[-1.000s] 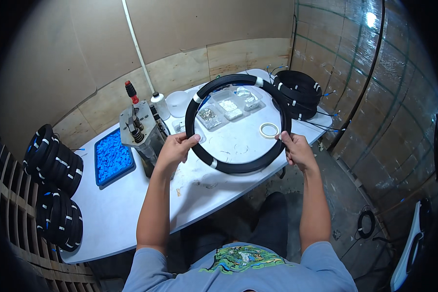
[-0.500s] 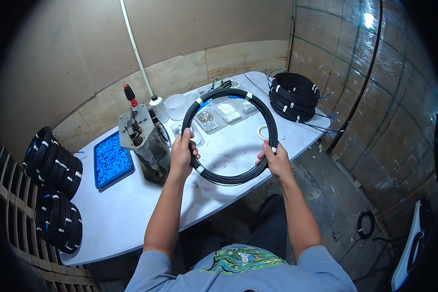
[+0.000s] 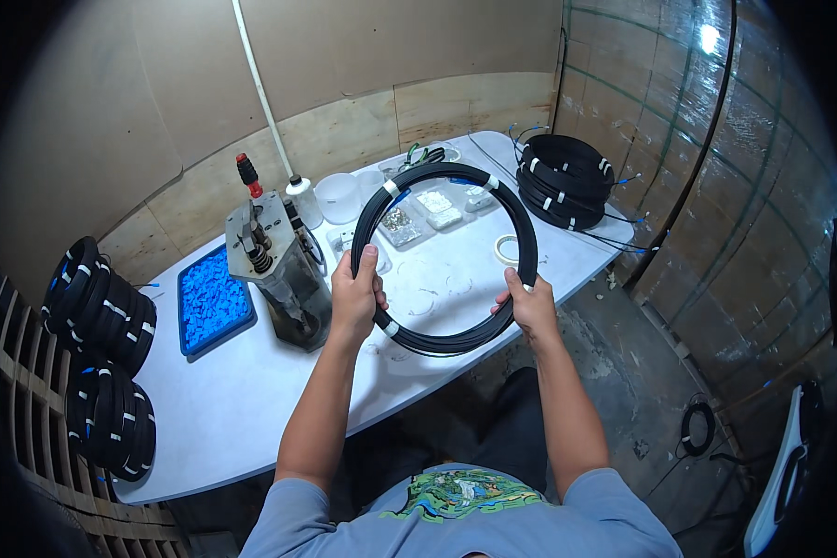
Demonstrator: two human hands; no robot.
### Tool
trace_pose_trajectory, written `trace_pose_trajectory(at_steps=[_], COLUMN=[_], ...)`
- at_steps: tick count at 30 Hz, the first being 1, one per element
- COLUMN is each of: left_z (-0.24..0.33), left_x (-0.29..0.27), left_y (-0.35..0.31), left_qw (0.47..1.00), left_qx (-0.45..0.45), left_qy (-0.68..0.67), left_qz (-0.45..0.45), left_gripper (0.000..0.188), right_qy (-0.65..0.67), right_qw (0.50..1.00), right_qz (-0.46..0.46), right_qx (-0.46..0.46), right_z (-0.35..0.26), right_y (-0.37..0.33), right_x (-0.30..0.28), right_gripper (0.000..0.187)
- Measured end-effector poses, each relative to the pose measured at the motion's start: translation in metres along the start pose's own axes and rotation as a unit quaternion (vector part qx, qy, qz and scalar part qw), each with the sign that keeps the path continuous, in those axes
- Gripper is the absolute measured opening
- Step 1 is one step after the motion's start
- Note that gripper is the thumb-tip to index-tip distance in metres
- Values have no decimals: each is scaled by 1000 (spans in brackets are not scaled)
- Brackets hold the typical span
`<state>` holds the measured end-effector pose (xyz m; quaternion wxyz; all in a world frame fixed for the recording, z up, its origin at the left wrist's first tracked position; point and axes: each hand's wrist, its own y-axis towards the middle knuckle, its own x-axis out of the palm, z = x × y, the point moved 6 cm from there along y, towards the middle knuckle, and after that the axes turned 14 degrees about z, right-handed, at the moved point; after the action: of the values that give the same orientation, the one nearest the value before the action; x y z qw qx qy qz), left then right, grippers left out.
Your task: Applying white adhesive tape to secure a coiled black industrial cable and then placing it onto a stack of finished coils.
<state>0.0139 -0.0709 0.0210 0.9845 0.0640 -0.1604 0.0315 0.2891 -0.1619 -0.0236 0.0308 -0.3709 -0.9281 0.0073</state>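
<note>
A coil of black cable (image 3: pixel 524 223), bound with several bands of white tape, is held up over the near part of the table. My left hand (image 3: pixel 353 296) is closed round its left side, thumb on top. On the opposite side my right hand (image 3: pixel 528 307) grips it, close to the lower right. Bits of blue show on the coil's inner edge near the top. Through the ring I see clear boxes of small parts (image 3: pixel 402 225) and white pieces (image 3: pixel 439 208) on the table.
Left of the coil stands a metal press machine (image 3: pixel 284 279) beside a tray of blue connectors (image 3: pixel 216 302). Stacks of taped cable coils (image 3: pixel 112 418) lie at the left edge, another stack (image 3: pixel 565 181) at the far right. A tape roll (image 3: pixel 506 249) rests on the white table (image 3: pixel 251 409).
The held coil has shifted slightly to the right and tilted a little, with both hands still on it. The tape roll now shows more fully inside the ring.
</note>
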Motion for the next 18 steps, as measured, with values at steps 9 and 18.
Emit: trace_pose_trajectory(at_steps=[9, 18], left_z=[8, 3], left_x=[-7, -8], left_y=[12, 9], left_qw=[996, 995], left_qx=[-58, -79], left_qy=[-37, -50], left_qz=[56, 46], left_gripper=[37, 36], right_qy=[133, 94], right_qw=[968, 975], right_qz=[-201, -181], right_qx=[-67, -90], right_z=[-1, -4], right_y=[-14, -23], right_x=[-4, -3], right_gripper=[66, 67])
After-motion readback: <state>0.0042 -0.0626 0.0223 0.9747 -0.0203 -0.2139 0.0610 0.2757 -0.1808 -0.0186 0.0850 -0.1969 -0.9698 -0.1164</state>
